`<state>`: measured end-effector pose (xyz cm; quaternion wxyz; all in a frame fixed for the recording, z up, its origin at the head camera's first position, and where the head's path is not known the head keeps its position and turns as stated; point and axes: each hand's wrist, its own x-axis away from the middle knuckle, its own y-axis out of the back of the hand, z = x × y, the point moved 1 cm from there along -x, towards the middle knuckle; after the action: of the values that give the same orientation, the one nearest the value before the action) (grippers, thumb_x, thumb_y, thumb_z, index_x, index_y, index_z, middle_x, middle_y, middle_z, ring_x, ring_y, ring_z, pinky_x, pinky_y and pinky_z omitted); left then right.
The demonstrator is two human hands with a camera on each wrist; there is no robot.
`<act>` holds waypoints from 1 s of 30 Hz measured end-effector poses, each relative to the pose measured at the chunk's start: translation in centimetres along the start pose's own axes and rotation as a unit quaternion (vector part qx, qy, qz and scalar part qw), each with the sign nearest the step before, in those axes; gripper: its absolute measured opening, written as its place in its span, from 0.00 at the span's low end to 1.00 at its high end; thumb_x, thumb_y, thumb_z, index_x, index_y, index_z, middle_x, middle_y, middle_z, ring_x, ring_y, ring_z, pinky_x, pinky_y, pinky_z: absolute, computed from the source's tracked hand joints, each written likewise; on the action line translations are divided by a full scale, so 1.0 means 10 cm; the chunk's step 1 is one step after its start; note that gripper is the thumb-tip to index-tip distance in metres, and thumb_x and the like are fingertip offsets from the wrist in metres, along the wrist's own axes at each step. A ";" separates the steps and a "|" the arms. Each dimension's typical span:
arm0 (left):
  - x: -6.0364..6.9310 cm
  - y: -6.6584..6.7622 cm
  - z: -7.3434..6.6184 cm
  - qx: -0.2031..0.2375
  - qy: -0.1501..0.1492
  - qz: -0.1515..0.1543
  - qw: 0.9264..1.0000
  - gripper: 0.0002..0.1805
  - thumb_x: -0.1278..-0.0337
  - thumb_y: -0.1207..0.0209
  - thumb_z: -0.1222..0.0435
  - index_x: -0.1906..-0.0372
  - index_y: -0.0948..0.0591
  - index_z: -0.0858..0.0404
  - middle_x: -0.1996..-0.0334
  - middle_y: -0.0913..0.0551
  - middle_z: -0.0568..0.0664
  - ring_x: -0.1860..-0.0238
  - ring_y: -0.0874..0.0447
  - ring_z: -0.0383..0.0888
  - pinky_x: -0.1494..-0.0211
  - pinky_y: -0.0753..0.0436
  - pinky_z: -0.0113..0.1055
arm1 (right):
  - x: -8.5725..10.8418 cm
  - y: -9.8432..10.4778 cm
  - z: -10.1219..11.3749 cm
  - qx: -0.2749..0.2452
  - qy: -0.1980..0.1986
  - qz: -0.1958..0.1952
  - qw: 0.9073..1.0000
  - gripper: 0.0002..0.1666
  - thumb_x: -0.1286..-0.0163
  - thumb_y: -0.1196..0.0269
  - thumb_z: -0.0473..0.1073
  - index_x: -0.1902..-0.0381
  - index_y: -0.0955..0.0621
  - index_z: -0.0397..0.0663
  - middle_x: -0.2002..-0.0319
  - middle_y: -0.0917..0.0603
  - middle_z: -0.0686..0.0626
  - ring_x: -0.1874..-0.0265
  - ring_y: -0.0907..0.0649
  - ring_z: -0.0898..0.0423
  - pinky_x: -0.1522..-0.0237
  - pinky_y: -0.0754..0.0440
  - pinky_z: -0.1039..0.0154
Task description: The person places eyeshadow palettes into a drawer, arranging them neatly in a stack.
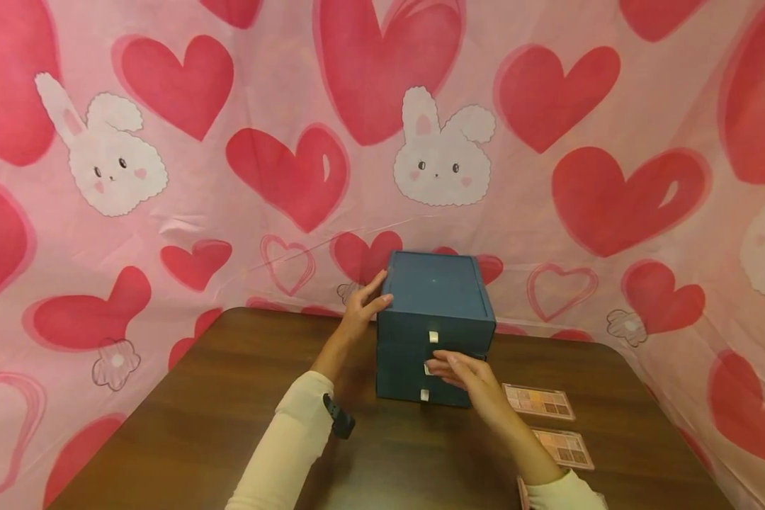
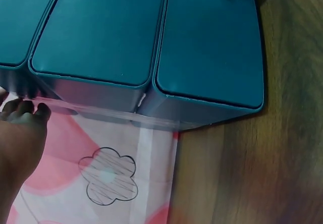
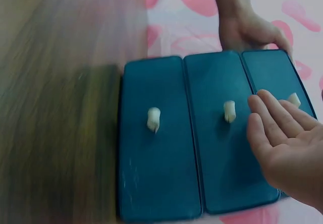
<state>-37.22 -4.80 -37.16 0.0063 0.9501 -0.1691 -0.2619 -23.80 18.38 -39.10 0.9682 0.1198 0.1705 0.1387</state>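
Observation:
A dark teal cabinet (image 1: 436,283) with three stacked drawers stands on the table, each drawer front carrying a small cream pull tab (image 3: 229,111). All three drawers look closed. My left hand (image 1: 360,308) rests against the cabinet's left side, its fingertips at the upper edge. In front of the drawers is my right hand (image 1: 468,375), fingers nearly straight and holding nothing. Its fingertips are close to the middle tab (image 1: 428,369) in the head view; the right wrist view shows a gap between them and that tab. Part of the left hand (image 2: 22,143) appears in the left wrist view.
Two eyeshadow palettes (image 1: 538,401) (image 1: 562,448) lie on the brown wooden table (image 1: 185,418), right of the cabinet. Another pinkish edge shows beneath my right forearm. A pink cloth with hearts and rabbits (image 1: 280,85) hangs behind the table and along its sides.

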 end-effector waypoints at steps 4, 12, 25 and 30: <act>0.00 0.00 0.03 0.018 0.003 -0.009 1.000 0.40 0.38 0.48 0.63 0.21 0.43 0.69 0.19 0.44 0.60 0.20 0.45 0.56 0.22 0.36 0.51 | -0.14 -0.04 0.01 -0.071 -0.056 0.008 0.996 0.36 0.16 0.60 0.51 0.31 0.33 0.21 0.38 0.22 0.25 0.49 0.15 0.70 0.43 0.21 0.75; -0.02 -0.01 0.07 0.015 -0.008 -0.022 1.000 0.40 0.40 0.47 0.62 0.23 0.39 0.70 0.21 0.41 0.60 0.22 0.42 0.56 0.30 0.25 0.37 | -0.31 -0.04 0.01 -0.149 -0.125 -0.004 0.981 0.42 0.18 0.58 0.60 0.30 0.32 0.25 0.42 0.13 0.44 0.49 0.13 0.65 0.42 0.19 0.70; 0.01 -0.01 0.10 0.010 0.036 -0.032 0.999 0.37 0.37 0.48 0.60 0.22 0.37 0.61 0.20 0.39 0.55 0.29 0.27 0.60 0.30 0.25 0.48 | -0.42 -0.19 -0.01 -0.176 -0.157 -0.084 0.968 0.26 0.20 0.50 0.49 0.48 0.18 0.29 0.60 0.07 0.51 0.60 0.10 0.62 0.52 0.15 0.67; 0.00 -0.01 0.06 0.023 0.037 -0.033 0.999 0.38 0.39 0.46 0.62 0.22 0.37 0.63 0.20 0.40 0.56 0.28 0.31 0.56 0.32 0.22 0.43 | -0.42 -0.24 -0.04 -0.180 -0.138 -0.116 0.967 0.20 0.20 0.50 0.45 0.60 0.17 0.36 0.66 0.08 0.53 0.63 0.09 0.60 0.53 0.13 0.66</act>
<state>-37.49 -4.62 -37.68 -0.0179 0.9641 -0.1434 -0.2227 -27.16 14.90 -38.89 0.9974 -0.0591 0.0199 0.0361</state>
